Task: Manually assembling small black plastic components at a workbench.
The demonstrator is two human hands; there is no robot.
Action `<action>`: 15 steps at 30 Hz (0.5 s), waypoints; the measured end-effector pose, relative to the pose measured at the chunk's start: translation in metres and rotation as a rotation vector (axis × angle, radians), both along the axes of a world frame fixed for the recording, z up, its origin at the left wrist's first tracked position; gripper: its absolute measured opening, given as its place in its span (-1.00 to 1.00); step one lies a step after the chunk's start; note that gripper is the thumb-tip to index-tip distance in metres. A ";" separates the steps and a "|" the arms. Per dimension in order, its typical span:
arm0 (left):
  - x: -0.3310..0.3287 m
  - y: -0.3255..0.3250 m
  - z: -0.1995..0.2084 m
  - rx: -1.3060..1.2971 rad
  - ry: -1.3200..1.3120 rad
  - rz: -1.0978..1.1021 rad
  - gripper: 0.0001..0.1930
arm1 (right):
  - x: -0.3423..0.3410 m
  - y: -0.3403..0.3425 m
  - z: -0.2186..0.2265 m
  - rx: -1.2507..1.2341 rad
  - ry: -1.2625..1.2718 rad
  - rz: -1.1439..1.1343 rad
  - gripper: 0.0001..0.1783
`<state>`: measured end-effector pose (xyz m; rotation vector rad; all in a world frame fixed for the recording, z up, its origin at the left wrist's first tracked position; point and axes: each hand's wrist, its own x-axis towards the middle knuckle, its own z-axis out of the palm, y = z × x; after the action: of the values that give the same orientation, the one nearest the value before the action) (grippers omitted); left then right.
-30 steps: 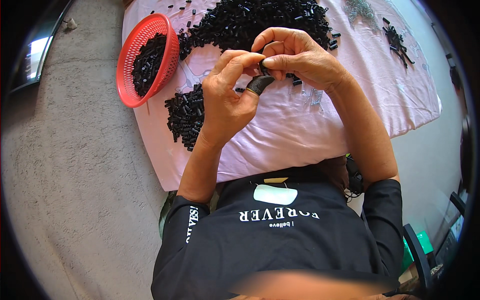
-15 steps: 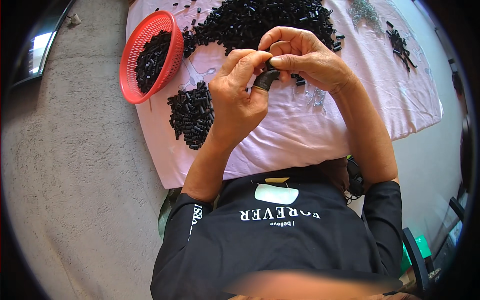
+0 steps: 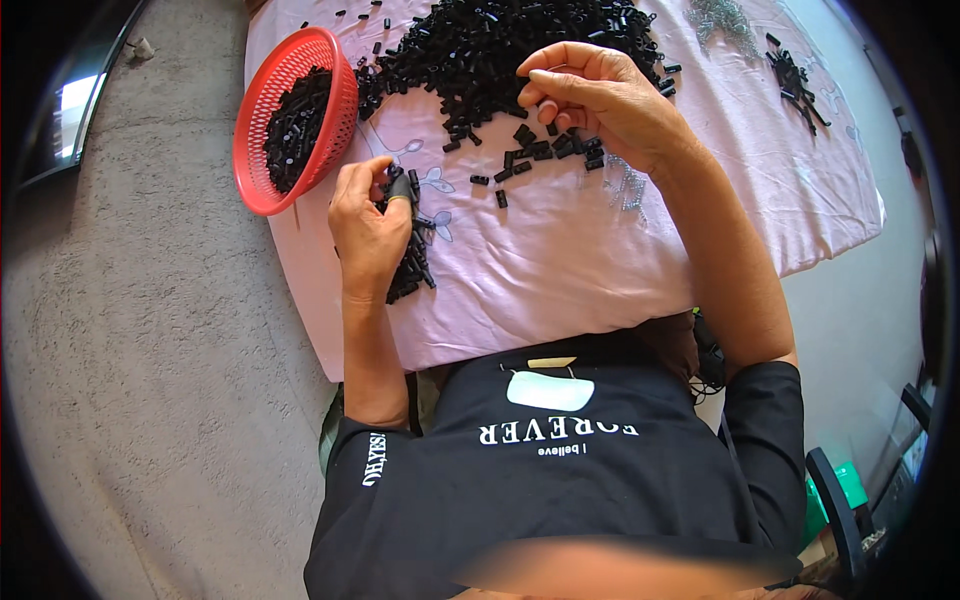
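Note:
My left hand (image 3: 370,225) is over a small heap of short black tubes (image 3: 410,270) near the left side of the table. A dark cover sits on its thumb, and its fingers close on a small black tube (image 3: 393,171) at the tips. My right hand (image 3: 605,95) hovers at the near edge of a large pile of black tube pieces (image 3: 480,50), its thumb and forefinger drawn together. Whatever lies between those two tips is too small to make out. Several loose black pieces (image 3: 535,150) are scattered below that hand.
Left of the pile, a red plastic basket (image 3: 345,110) holds more black pieces. Thin silvery bits lie in a bunch (image 3: 725,22) at the far right and in a smaller cluster (image 3: 628,185) near my right wrist. Longer black parts (image 3: 793,85) rest on the pink tablecloth (image 3: 560,260).
My hands were together over the middle of the table and are now apart. The left went left and down to the small heap; the right stayed near the large pile, uncovering loose pieces.

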<state>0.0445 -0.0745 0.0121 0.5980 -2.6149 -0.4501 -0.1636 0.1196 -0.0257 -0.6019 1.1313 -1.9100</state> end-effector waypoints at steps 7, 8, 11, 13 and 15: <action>0.005 0.000 -0.007 0.015 -0.039 0.017 -0.75 | 0.005 -0.002 0.001 0.044 0.068 -0.012 -0.78; -0.003 0.009 -0.004 0.033 -0.022 -0.025 -0.74 | 0.004 -0.001 0.001 0.048 0.068 -0.022 -0.78; -0.024 0.021 -0.005 0.105 0.058 -0.141 -0.75 | 0.001 -0.001 -0.004 0.052 0.073 -0.038 -0.77; -0.035 0.024 -0.007 0.115 0.045 -0.177 -0.76 | 0.000 -0.001 -0.004 0.052 0.077 -0.046 -0.76; -0.045 0.028 -0.009 0.123 0.038 -0.227 -0.78 | 0.001 -0.001 -0.002 0.083 0.126 -0.072 -0.76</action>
<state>-0.0005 -0.0468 0.0034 0.3263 -2.6433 -0.6899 -0.1627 0.1186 -0.0273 -0.6512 1.3218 -1.8965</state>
